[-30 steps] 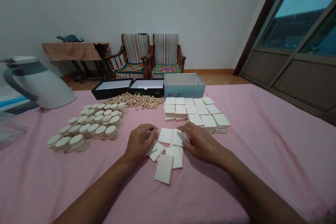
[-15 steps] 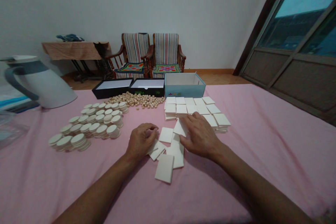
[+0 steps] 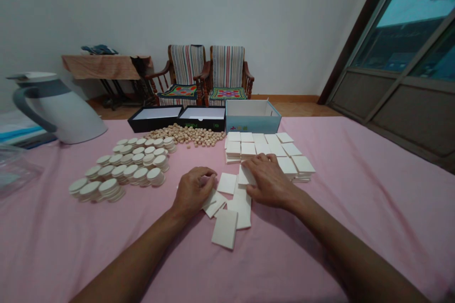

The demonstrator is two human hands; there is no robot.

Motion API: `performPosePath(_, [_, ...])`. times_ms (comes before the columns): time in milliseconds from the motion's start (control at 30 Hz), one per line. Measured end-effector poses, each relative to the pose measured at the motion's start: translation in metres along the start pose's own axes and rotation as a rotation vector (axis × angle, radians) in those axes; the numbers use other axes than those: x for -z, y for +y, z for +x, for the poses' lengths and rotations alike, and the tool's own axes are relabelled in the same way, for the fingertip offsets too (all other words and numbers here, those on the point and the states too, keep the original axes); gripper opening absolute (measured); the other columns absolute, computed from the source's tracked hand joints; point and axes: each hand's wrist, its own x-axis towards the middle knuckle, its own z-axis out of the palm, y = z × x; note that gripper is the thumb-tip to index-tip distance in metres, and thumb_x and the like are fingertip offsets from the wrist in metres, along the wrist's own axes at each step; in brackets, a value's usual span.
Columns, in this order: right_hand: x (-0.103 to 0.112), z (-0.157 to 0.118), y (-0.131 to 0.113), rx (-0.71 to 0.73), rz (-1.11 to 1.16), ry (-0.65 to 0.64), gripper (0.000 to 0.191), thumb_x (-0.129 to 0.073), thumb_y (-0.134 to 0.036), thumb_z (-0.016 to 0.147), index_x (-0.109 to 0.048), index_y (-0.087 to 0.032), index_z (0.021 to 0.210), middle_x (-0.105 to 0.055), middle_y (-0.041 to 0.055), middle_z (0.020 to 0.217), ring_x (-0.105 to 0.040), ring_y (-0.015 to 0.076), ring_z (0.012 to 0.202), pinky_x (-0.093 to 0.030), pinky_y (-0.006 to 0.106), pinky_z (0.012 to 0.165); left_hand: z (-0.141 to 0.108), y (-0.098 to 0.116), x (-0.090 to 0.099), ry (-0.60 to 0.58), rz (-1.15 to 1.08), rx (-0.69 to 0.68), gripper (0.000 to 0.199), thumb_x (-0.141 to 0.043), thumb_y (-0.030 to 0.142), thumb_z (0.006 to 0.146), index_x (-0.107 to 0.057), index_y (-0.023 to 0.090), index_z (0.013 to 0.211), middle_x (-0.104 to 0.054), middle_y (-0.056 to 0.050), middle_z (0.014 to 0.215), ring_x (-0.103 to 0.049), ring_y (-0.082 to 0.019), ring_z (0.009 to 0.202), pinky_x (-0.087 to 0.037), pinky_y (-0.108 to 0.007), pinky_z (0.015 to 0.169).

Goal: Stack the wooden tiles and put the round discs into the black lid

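My right hand [image 3: 268,180] has its fingers over a white square tile [image 3: 246,177] and its thumb at the tile's near edge, just in front of the stacked square tiles [image 3: 286,165]. To the left, my left hand [image 3: 194,189] is curled, thumb close to the fingers; whatever lies inside is hidden. It rests against a few loose tiles [image 3: 215,206] that overlap on the cloth. Between my hands lies another square tile [image 3: 226,183]. Nearest me, one more tile [image 3: 225,229] overlaps the loose pile.
Stacks of round white discs [image 3: 112,188] stand in rows at left. Behind them are a heap of small wooden beads [image 3: 199,137], two black trays [image 3: 154,125] and a light blue box [image 3: 252,124]. A white jug [image 3: 76,116] stands far left on the pink cloth [image 3: 284,265].
My right hand has turned the held tile a little, so it lies straighter near the stacks. My left hand keeps its place and curl. The whole view has shifted slightly.
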Motion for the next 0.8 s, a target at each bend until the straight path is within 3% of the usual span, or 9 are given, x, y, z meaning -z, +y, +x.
performPosePath(133, [-0.002, -0.005, -0.007, 0.028, 0.017, -0.052, 0.027, -0.056, -0.026, 0.071, -0.056, -0.017, 0.097, -0.063, 0.0110, 0.101, -0.049, 0.0267, 0.098, -0.027, 0.038, 0.084, 0.000, 0.000, 0.000, -0.006, -0.008, 0.002, 0.017, -0.052, 0.023, 0.080, -0.069, 0.019, 0.078, -0.072, -0.003, 0.082, -0.066, -0.018, 0.078, -0.048, -0.028, 0.073])
performPosePath(367, [-0.003, 0.002, 0.002, -0.013, -0.051, 0.058, 0.037, -0.055, -0.024, 0.072, -0.054, -0.016, 0.108, -0.062, 0.0104, 0.102, -0.047, 0.0272, 0.098, -0.026, 0.040, 0.085, -0.001, -0.002, 0.000, -0.008, 0.000, 0.007, 0.016, -0.053, 0.023, 0.079, -0.069, 0.019, 0.079, -0.072, -0.003, 0.083, -0.065, -0.018, 0.078, -0.048, -0.028, 0.073])
performPosePath(667, [-0.010, 0.006, 0.012, -0.069, -0.085, 0.091, 0.025, -0.051, -0.018, 0.077, -0.057, -0.017, 0.101, -0.062, 0.0092, 0.101, -0.048, 0.0258, 0.101, -0.027, 0.040, 0.087, -0.001, -0.001, -0.001, -0.006, -0.018, 0.003, 0.016, -0.053, 0.021, 0.079, -0.069, 0.018, 0.079, -0.072, -0.002, 0.082, -0.065, -0.017, 0.077, -0.047, -0.027, 0.071])
performPosePath(800, [-0.004, -0.001, 0.003, -0.057, 0.019, -0.031, 0.019, -0.048, -0.019, 0.079, -0.057, -0.018, 0.095, -0.063, 0.0081, 0.097, -0.054, 0.0216, 0.091, -0.033, 0.033, 0.075, -0.001, -0.001, -0.001, -0.002, -0.007, -0.002, 0.015, -0.054, 0.020, 0.079, -0.069, 0.018, 0.079, -0.072, -0.002, 0.082, -0.065, -0.017, 0.077, -0.047, -0.027, 0.072])
